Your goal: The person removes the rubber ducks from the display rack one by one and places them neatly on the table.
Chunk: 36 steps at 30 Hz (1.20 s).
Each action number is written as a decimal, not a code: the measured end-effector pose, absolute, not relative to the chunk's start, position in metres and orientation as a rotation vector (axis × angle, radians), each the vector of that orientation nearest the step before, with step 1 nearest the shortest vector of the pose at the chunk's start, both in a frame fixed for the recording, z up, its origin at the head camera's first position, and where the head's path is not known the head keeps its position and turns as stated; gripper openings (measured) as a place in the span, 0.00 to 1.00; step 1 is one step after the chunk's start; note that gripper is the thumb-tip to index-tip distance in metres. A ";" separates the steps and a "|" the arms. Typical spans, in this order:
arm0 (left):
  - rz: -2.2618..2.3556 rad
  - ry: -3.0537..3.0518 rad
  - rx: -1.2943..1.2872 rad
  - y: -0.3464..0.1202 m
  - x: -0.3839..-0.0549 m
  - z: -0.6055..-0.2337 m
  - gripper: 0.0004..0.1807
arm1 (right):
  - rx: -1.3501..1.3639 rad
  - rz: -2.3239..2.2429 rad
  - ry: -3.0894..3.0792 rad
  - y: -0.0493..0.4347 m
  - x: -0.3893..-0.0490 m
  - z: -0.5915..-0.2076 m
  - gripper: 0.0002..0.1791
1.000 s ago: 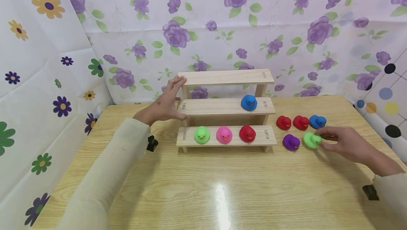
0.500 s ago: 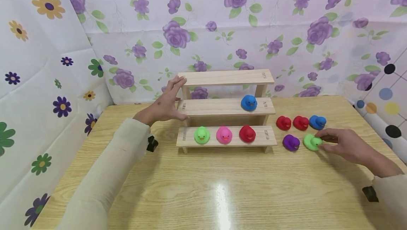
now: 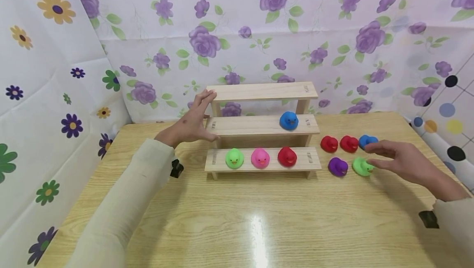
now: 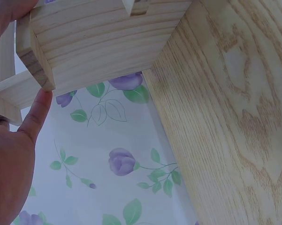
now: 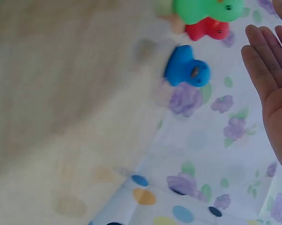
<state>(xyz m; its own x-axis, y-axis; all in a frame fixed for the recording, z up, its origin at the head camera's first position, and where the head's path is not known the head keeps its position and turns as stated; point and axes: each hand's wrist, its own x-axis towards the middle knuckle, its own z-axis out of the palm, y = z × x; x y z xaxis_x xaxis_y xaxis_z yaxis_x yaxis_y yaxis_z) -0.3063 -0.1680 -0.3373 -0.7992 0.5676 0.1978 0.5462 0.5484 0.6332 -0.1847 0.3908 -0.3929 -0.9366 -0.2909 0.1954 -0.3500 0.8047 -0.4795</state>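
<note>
The right hand [image 3: 409,165] has just come away from the bright green rubbery toy duck [image 3: 361,167]. Its fingers are loose and hold nothing, and the right wrist view shows a gap. So the duck sits by itself on the light brown wooden-looking table [image 3: 207,222], just left of the thumb. I think this means it is put down.

Just past the fingertips is a bright blue toy duck [image 3: 367,140], partly hidden by the hand. Farther left sit a shiny red toy duck [image 3: 349,144] and another red toy duck [image 3: 329,144]. A dark purple toy duck [image 3: 338,166] is beside the green one, on its far side from the hand.

Farther left is a pale wooden shelf with three steps [image 3: 240,126]. A round blue duck [image 3: 289,120] is on its middle step. On its bottom step, going away from the right hand, are a round red duck [image 3: 287,157], a pink duck [image 3: 260,158] and a light green duck [image 3: 234,158]. The left hand [image 3: 190,126] holds the shelf's far end, fingers at the top step, thumb at the middle one.
</note>
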 end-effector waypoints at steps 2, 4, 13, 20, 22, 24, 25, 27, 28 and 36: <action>1.103 2.739 0.984 -0.168 -0.306 -0.337 0.68 | 0.518 0.818 -2.877 0.385 -0.186 -0.387 0.20; 1.103 2.739 0.985 -0.168 -0.306 -0.337 0.69 | 0.529 0.827 -2.885 0.379 -0.188 -0.380 0.22; 1.099 2.737 0.993 -0.168 -0.307 -0.337 0.69 | 0.623 0.840 -2.886 0.345 -0.199 -0.356 0.26; 1.112 2.726 0.987 -0.169 -0.306 -0.338 0.69 | 0.705 0.901 -2.862 0.319 -0.209 -0.344 0.25; 1.116 2.725 0.987 -0.168 -0.306 -0.338 0.69 | 0.738 0.891 -2.845 0.313 -0.212 -0.342 0.25; 1.114 2.730 0.989 -0.168 -0.305 -0.339 0.69 | 0.756 0.892 -2.823 0.306 -0.216 -0.340 0.24; 1.111 2.734 0.990 -0.168 -0.305 -0.339 0.69 | 0.759 0.898 -2.815 0.303 -0.218 -0.339 0.24; 1.102 2.742 0.995 -0.168 -0.306 -0.339 0.69 | 0.738 0.916 -2.815 0.296 -0.221 -0.337 0.24; 1.098 2.744 0.997 -0.167 -0.306 -0.339 0.69 | 0.728 0.920 -2.821 0.293 -0.223 -0.335 0.25; 1.115 2.737 0.999 -0.168 -0.307 -0.339 0.68 | 0.743 0.905 -2.815 0.269 -0.235 -0.324 0.27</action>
<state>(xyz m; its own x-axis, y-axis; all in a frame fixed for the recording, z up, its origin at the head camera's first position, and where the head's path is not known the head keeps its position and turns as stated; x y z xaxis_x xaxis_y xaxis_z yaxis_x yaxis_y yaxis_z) -0.3069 -0.1684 -0.3387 -0.7945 0.5698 0.2099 0.5542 0.5391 0.6342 -0.2347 0.2686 -0.3238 -0.8771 -0.4217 0.2297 -0.4766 0.7058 -0.5242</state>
